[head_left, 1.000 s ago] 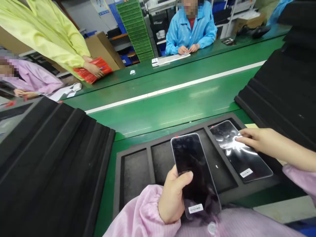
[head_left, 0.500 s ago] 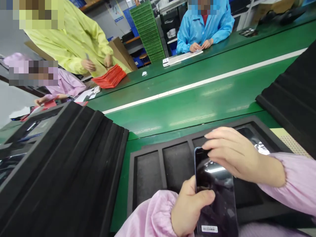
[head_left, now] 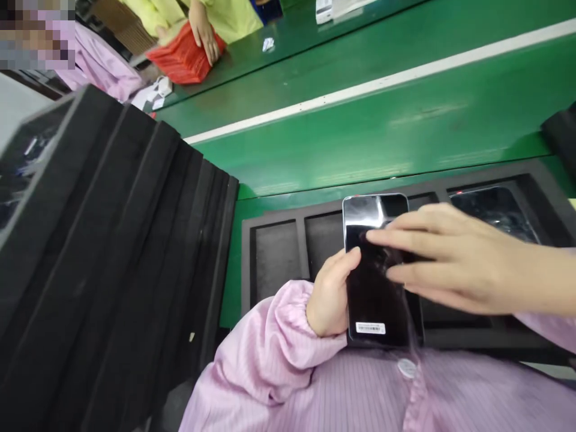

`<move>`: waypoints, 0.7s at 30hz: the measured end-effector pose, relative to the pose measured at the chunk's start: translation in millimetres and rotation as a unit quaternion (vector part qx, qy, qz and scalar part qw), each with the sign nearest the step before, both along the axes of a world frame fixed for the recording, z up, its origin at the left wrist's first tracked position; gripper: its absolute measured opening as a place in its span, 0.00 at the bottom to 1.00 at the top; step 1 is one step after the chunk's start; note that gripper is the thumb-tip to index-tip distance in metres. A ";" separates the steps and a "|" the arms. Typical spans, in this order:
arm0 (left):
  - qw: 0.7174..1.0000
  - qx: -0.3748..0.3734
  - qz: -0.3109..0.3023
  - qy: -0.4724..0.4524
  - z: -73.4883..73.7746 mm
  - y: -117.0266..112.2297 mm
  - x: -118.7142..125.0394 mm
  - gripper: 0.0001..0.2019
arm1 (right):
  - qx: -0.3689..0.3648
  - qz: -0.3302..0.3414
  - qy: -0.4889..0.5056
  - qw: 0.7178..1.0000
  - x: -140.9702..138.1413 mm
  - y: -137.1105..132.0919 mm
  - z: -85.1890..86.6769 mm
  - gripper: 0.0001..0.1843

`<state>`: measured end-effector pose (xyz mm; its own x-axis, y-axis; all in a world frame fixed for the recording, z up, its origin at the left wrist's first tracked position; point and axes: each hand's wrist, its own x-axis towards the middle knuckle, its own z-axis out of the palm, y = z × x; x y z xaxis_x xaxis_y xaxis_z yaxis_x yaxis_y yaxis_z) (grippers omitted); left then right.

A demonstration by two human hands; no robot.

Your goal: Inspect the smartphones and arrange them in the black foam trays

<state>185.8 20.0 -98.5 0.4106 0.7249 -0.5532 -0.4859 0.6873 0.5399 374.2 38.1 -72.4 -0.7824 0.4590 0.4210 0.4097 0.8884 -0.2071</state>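
My left hand (head_left: 332, 294) is closed round the left edge of a smartphone (head_left: 373, 282), thumb on its dark glass. The phone is upright in front of my chest, with a white barcode label (head_left: 370, 328) near its bottom end. Over the phone's right side reaches my right hand (head_left: 454, 258), slightly blurred, its fingers stretched out and apart, tips at the glass. Its thumb is hidden. Beneath lies a black foam tray (head_left: 276, 255) with recesses. A second phone (head_left: 499, 210) rests in its right recess, partly covered by my right hand.
A tall stack of black foam trays (head_left: 135, 252) stands on the left, with more black foam (head_left: 560, 135) at the right edge. Beyond runs a green conveyor line (head_left: 360, 144) with a white strip. Across it, a co-worker's hand (head_left: 204, 33) rests on red sleeves (head_left: 180, 60).
The phone has come up and stands more upright. My right hand has shifted from the phone's top end down across its glass. The view has tilted downward.
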 end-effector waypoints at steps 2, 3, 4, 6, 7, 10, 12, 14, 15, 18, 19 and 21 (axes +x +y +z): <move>1.000 -0.002 -0.005 -0.012 0.1 -0.5 3.0 0.11 | 0.037 -0.056 -0.002 0.998 2.5 3.6 -6.6 0.16; 1.000 -0.002 -0.009 -0.014 0.7 -1.0 4.4 0.11 | 0.048 -0.088 -0.003 0.995 3.0 5.1 -8.8 0.17; 1.000 -0.005 -0.013 -0.016 1.5 -1.4 5.6 0.11 | 0.052 -0.121 -0.004 0.991 2.7 6.7 -10.7 0.18; 0.999 -0.015 -0.024 -0.024 3.0 -2.1 7.4 0.11 | 0.048 -0.177 0.005 0.983 0.5 9.5 -14.4 0.18; 0.999 -0.020 -0.026 -0.031 3.6 -2.4 8.0 0.11 | 0.045 -0.198 0.010 0.979 -1.3 10.5 -16.0 0.18; 0.999 -0.020 -0.003 -0.027 5.0 -2.9 8.9 0.11 | 0.048 -0.214 0.036 0.975 -6.7 8.3 -16.1 0.18; 1.000 -0.009 0.029 -0.006 5.7 -3.6 7.8 0.12 | 0.022 -0.148 0.057 0.987 -7.7 -1.2 -8.0 0.18; 0.998 0.012 0.053 0.031 5.7 -4.5 5.2 0.13 | -0.043 -0.034 0.065 0.996 -3.6 -20.0 6.6 0.24; 0.996 0.031 0.058 0.054 5.1 -4.7 4.0 0.13 | -0.077 0.010 0.064 0.995 0.9 -33.0 15.0 0.27; 0.977 0.147 0.040 0.147 1.0 -2.0 6.8 0.17 | -0.102 -0.005 0.055 0.993 22.8 -85.1 34.5 0.22; 0.964 0.192 0.025 0.185 -0.8 0.1 11.3 0.21 | -0.084 -0.040 0.059 0.994 31.3 -105.6 36.5 0.20; 0.928 0.258 -0.014 0.269 -3.9 5.2 25.9 0.29 | -0.031 -0.144 0.101 0.984 45.6 -148.0 31.1 0.19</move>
<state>211.7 25.3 -102.3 0.1981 0.9438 -0.2646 -0.0373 0.2770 0.9601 419.8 -109.9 -41.3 -0.5192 0.6796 0.5182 0.5883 0.7240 -0.3601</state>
